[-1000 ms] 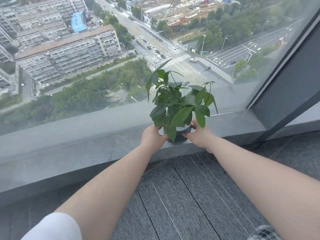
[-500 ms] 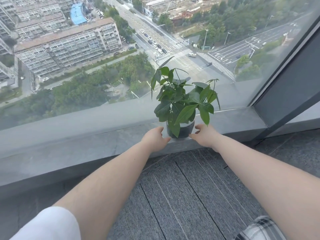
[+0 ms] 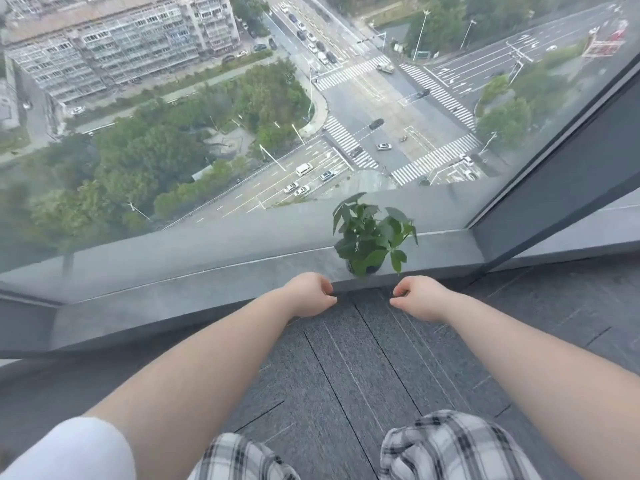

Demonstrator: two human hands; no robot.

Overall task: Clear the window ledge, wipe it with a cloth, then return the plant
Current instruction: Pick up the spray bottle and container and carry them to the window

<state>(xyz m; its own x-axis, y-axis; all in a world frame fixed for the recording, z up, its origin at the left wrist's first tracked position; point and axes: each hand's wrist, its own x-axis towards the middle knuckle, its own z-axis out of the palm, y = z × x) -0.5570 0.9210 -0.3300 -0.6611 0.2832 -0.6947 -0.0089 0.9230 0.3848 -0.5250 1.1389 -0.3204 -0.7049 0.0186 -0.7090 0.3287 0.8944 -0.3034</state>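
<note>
Presently: plant (image 3: 372, 237), potted, upright on window ledge (image 3: 207, 278) toward its right end, near the front edge, apparently returned. Left hand (image 3: 308, 294) and right hand (image 3: 417, 296): fingers loosely curled, holding nothing, just short of the ledge's front edge.

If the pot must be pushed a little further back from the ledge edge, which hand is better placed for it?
Probably the right hand. It hovers just below and right of the plant, whose pot stands near the front edge of the ledge. The left hand is further to the side. Both hold nothing.
</note>
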